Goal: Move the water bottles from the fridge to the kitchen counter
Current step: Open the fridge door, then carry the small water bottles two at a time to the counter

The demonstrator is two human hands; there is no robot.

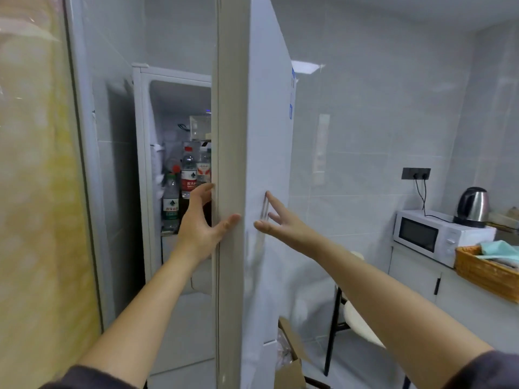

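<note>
Head view: fridge door (pixel 266 136) ajar, bottles (pixel 188 175) inside.
Flat-fingered left hand (pixel 202 220) and right hand (pixel 278 221) press it, likely widening the gap.

Was a small kitchen: showed a white fridge (pixel 266 164) at centre, a microwave (pixel 429 237) and steel kettle (pixel 473 206) at right, a wicker basket (pixel 483 273) on the counter (pixel 471 303) at lower right, and pale wall tiles (pixel 379 136) behind.

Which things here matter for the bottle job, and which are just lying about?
Job: water bottles, fridge door, left hand, right hand.
Lying about: microwave, kettle, wicker basket, cardboard box, stool.
</note>
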